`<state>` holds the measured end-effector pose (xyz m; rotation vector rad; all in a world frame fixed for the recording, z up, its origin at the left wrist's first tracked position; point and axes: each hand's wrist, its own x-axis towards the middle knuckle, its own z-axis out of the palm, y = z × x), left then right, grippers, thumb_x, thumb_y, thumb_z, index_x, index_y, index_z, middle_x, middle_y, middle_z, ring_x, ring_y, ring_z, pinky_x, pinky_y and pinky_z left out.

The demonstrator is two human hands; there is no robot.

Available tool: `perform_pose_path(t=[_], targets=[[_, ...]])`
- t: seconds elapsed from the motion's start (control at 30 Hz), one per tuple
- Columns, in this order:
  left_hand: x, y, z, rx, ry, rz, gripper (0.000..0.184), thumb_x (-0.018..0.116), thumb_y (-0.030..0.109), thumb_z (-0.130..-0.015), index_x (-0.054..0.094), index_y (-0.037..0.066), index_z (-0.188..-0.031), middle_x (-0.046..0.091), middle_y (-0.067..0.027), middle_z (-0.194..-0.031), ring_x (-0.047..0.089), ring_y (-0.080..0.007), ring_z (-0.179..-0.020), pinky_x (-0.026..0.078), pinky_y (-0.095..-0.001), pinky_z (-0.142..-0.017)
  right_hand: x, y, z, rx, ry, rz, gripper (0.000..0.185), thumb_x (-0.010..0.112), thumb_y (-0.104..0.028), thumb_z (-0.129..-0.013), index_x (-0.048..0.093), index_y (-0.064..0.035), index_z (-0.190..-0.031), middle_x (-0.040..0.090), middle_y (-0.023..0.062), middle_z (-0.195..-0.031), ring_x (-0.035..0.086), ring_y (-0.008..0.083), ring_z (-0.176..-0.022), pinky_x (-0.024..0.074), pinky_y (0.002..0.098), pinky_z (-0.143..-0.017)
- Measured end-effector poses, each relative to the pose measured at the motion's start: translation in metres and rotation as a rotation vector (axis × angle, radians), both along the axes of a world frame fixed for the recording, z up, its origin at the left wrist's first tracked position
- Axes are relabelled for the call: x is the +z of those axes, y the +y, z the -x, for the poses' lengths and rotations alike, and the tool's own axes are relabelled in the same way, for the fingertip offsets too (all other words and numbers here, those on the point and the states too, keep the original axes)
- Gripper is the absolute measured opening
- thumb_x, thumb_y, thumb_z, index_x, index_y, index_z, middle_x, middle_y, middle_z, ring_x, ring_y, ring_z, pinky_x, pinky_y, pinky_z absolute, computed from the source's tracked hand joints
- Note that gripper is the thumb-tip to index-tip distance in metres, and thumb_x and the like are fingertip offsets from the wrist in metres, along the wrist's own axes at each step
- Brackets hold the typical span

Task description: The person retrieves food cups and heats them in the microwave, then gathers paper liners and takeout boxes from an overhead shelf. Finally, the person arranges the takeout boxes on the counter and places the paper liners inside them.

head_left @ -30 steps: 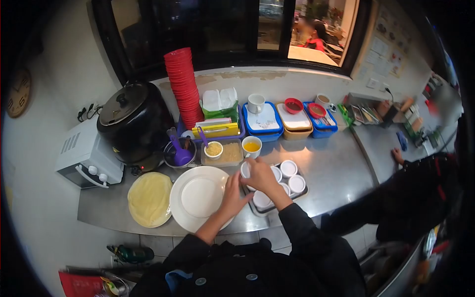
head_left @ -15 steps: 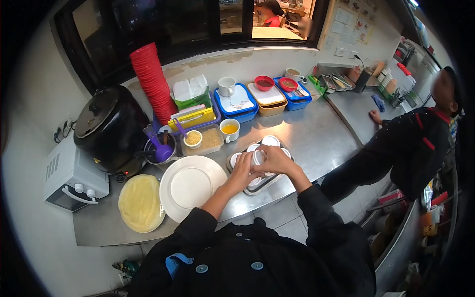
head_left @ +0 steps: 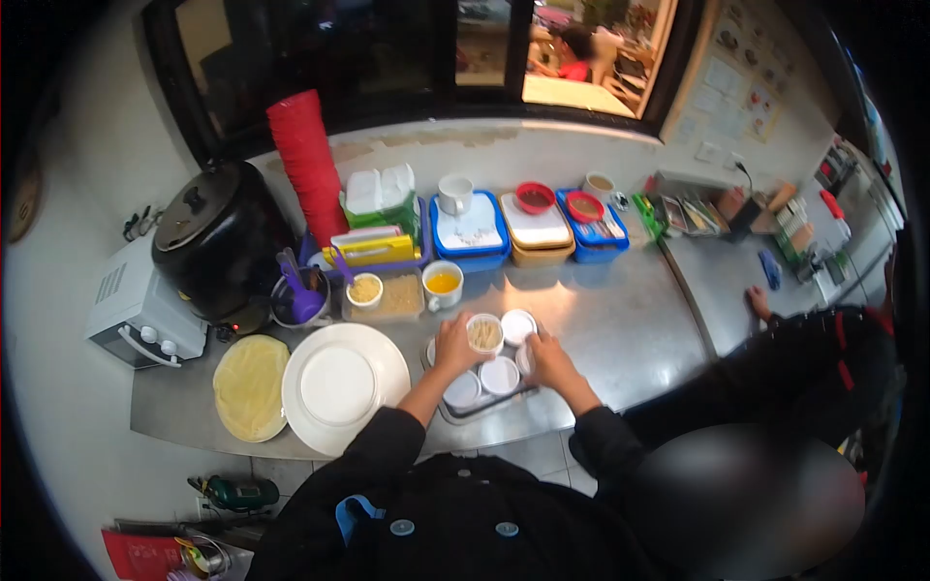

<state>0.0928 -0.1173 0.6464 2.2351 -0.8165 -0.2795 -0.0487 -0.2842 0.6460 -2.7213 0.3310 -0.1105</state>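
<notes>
My left hand (head_left: 452, 347) is closed around a small round tub (head_left: 484, 334), tilted so its pale, strip-like contents show; I cannot tell what they are. Beside it, the fingers of my right hand (head_left: 552, 366) pinch a white lid (head_left: 525, 359), partly hidden by the fingers. Both hands are above a metal tray (head_left: 480, 414) where several tubs with white lids stand, among them a lidded tub (head_left: 500, 375) at the front. A large white plate (head_left: 387, 387) lies left of my left forearm.
Left of the plate are stacked pale-yellow flat rounds (head_left: 250, 387), a black pot (head_left: 218, 242) and a white toaster oven (head_left: 145, 310). Behind the tray stand a mug of yellow liquid (head_left: 444, 283) and lidded boxes (head_left: 470, 228). A person's hand (head_left: 758, 302) rests on the right-hand counter.
My hands have moved apart. The lid is off the tub, which stays in my left hand, and my right hand has shifted right with the lid. The co-worker at the right has leaned closer.
</notes>
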Motion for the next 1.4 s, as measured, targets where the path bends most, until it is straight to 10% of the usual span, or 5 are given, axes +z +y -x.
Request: perform_pose_path(t=[0.37,0.5,0.7,1.03,1.4], targets=[[0.067,-0.009,0.055,-0.258,-0.210,0.328,0.080,0.081,0.022,-0.055,0.043,0.003,-0.123,0.049,-0.0162,-0.116,0.045,-0.0345,-0.108,0.036,-0.0417,-0.094,0.156,0.021,-0.011,0.170,-0.075,-0.249,0.068,0.082,-0.024,-0.051,0.053,-0.0011,-0.107,0.056,0.0216,-0.094,0.058,0.0366,-0.090,0.0474,0.0400,-0.080],[0.070,0.018,0.058,-0.131,-0.163,0.379,0.068,0.082,0.018,-0.052,0.051,0.003,-0.111,0.054,-0.0146,-0.105,0.049,-0.0335,-0.100,0.039,-0.0408,-0.088,0.147,-0.013,-0.028,0.307,-0.050,-0.568,0.066,0.083,-0.023,-0.052,0.054,-0.0047,-0.109,0.056,0.0192,-0.099,0.056,0.0371,-0.095,0.0459,0.0396,-0.083],[0.031,0.058,0.031,0.338,-0.286,0.129,0.070,0.085,0.025,-0.051,0.049,0.006,-0.107,0.053,-0.0131,-0.103,0.048,-0.0329,-0.101,0.039,-0.0404,-0.087,0.040,-0.050,-0.067,0.259,0.097,-0.124,0.078,0.084,-0.016,-0.048,0.049,-0.0068,-0.117,0.050,0.0165,-0.116,0.050,0.0353,-0.107,0.0433,0.0399,-0.090],[0.058,0.052,0.023,0.186,-0.098,-0.215,0.099,0.085,0.018,-0.053,0.030,0.004,-0.134,0.043,-0.0195,-0.122,0.041,-0.0353,-0.112,0.034,-0.0407,-0.097,0.057,-0.029,-0.055,0.193,0.120,0.041,0.075,0.081,-0.015,-0.051,0.048,-0.0074,-0.118,0.054,0.0172,-0.104,0.052,0.0352,-0.100,0.0465,0.0410,-0.083],[0.060,-0.021,0.067,-0.342,-0.135,0.284,0.079,0.081,0.022,-0.058,0.041,-0.001,-0.123,0.049,-0.0181,-0.108,0.047,-0.0343,-0.103,0.038,-0.0406,-0.089,0.148,0.000,0.003,0.164,0.058,-0.261,0.063,0.079,-0.023,-0.053,0.055,-0.0053,-0.109,0.056,0.0214,-0.095,0.057,0.0377,-0.090,0.0467,0.0403,-0.079]])
